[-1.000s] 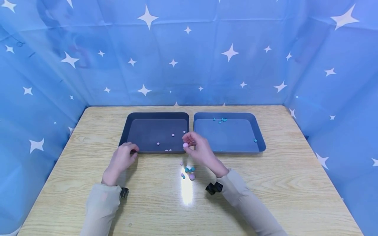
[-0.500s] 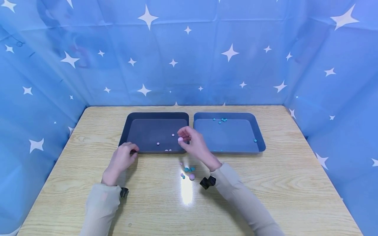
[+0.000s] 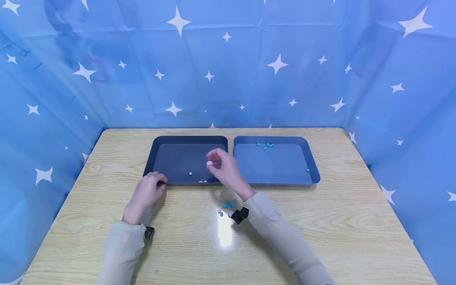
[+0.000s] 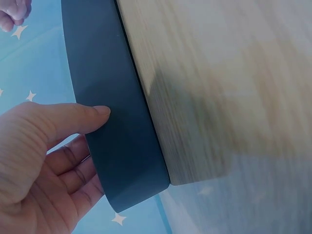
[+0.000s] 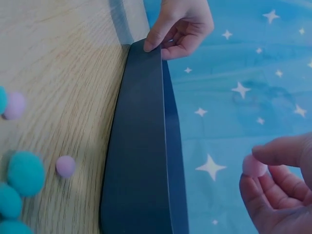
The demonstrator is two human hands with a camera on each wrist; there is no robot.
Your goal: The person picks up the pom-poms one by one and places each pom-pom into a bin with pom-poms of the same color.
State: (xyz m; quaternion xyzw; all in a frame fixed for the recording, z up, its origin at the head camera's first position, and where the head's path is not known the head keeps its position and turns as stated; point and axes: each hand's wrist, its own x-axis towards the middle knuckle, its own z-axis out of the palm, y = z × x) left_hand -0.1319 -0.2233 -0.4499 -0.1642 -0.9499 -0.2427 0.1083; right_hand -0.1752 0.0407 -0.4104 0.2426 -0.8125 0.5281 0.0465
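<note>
My right hand (image 3: 226, 171) pinches a pale pink pom-pom (image 5: 253, 166) between thumb and fingertips, held above the right half of the dark navy tray (image 3: 178, 156). At that tray's near left corner, my left hand (image 3: 147, 192) grips the wall; the left wrist view shows the thumb (image 4: 100, 117) on the outer face and the other fingers behind it. Inside the dark tray, a small pink pom-pom (image 3: 190, 173) lies on the floor, with others partly hidden by the front wall. My right hand covers part of the tray floor.
A lighter blue tray (image 3: 286, 162) with several small teal pom-poms (image 3: 270, 145) stands to the right. On the wooden table (image 3: 178, 245), in front of the trays, lie loose teal pom-poms (image 5: 26, 173) and pink pom-poms (image 5: 65, 166). A starry blue curtain (image 3: 228, 87) hangs behind.
My right hand has moved left and slightly away from me, carrying the pink pom-pom farther over the dark tray. The left hand keeps its grip in the same spot.
</note>
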